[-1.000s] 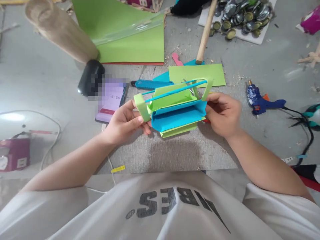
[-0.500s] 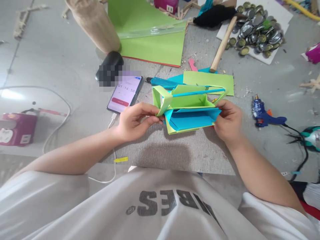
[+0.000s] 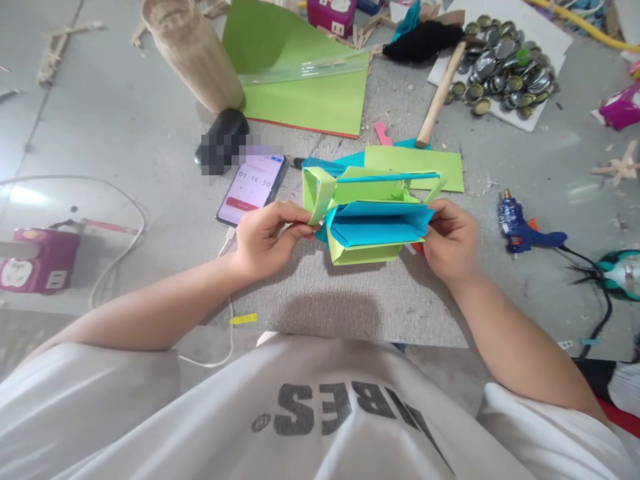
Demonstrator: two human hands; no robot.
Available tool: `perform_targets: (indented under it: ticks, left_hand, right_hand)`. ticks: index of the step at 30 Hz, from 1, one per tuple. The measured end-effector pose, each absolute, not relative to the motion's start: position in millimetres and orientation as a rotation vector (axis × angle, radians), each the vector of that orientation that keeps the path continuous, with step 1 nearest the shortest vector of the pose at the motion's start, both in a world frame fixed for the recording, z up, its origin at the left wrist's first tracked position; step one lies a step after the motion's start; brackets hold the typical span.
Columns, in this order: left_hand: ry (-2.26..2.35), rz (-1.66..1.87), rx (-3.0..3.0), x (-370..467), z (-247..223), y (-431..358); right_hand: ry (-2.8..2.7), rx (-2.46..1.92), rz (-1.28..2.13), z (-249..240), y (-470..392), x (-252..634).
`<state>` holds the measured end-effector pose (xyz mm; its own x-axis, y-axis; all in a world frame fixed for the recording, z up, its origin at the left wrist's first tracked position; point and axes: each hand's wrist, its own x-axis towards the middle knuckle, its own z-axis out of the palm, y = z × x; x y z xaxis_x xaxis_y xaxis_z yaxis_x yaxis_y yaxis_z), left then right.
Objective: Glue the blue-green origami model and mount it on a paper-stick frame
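Observation:
Between my hands is a folded paper bag (image 3: 373,230) in light green and blue, held above the table with its open pockets toward me. My left hand (image 3: 273,240) pinches its left side near a green paper strip that loops at the corner. On the other side, my right hand (image 3: 453,240) grips the right edge, thumb and fingers closed on the paper. A blue-edged strip spans the far side of the bag. Something small and red shows beside my right fingertips; I cannot tell what it is. Behind the bag lies a green paper piece (image 3: 415,167).
A phone (image 3: 250,190) with a timer lies left of the bag, cable attached. A blue glue gun (image 3: 527,227) and pliers (image 3: 620,275) are at the right. Farther back are a hammer (image 3: 440,97), bottle caps (image 3: 505,67), green sheets (image 3: 310,100) and a wooden vase-like cylinder (image 3: 195,60).
The bag has tilted slightly, so its blue pocket and green front face show more. Both hands keep their hold, and the view has shifted a little.

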<state>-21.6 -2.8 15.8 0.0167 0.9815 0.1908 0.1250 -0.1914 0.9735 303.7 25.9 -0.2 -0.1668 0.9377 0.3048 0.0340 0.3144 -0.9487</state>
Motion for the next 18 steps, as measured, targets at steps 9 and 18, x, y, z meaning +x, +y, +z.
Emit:
perform_targets:
  ticks: [9, 18]
  left_hand:
    - [0.965, 1.438, 1.269, -18, 21, -8]
    - [0.703, 1.182, 1.152, -19, 21, 2]
  right_hand:
    - [-1.412, -0.891, 1.088, -3, 25, 299]
    - [-1.405, -0.961, 1.018, -1, 23, 292]
